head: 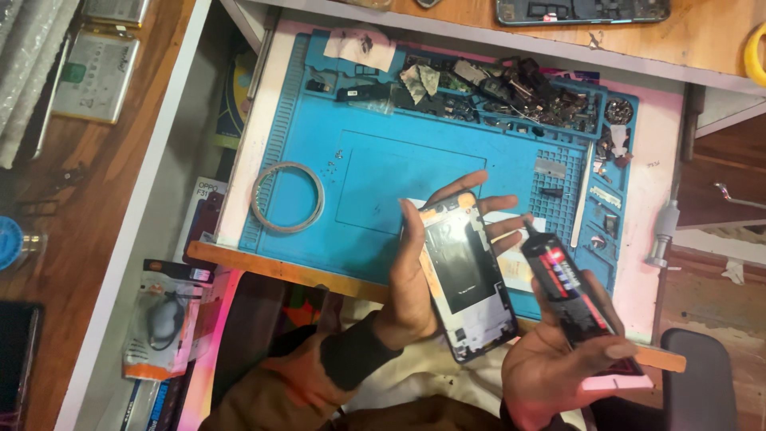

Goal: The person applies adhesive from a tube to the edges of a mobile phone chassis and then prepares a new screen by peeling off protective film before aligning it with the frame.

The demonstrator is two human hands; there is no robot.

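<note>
Left hand (411, 291) grips bare phone frame (467, 275) above blue mat's (375, 168) near edge; right hand (558, 359) clasps black glue tube (570, 299), nozzle at frame's right edge; no glue bead discernible, screen unfitted.

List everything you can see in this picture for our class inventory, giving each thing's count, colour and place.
Phone frame: one, black and white, in left hand.
Glue tube: one, black, pink end, in right hand.
Work mat: one, blue, on the pulled-out tray.
Tape ring: one, grey, mat's left side.
Small parts: many, dark, mat's top edge.
Packaged item: one, grey and orange, lower left.
Left hand: grips the frame.
Right hand: grips the tube.
</note>
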